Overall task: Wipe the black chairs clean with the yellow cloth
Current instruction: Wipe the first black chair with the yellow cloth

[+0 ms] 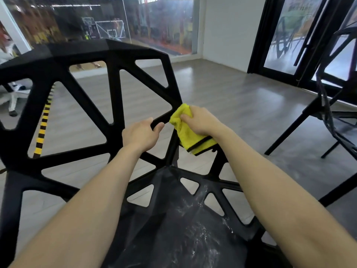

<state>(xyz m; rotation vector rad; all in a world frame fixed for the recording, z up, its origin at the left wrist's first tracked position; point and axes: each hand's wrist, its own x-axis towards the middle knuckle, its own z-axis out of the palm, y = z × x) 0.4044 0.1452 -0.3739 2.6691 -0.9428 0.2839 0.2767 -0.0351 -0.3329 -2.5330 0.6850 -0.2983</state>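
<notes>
The yellow cloth (190,130) lay bunched against a strut of the black chair (81,105), clenched in the right hand (201,120). The left hand (141,134) curled round a neighbouring strut. White smears marked the chair's seat. Around the chair spread grey plank flooring (231,97); beyond stood a second chair (332,105) by glass doors (286,35).
</notes>
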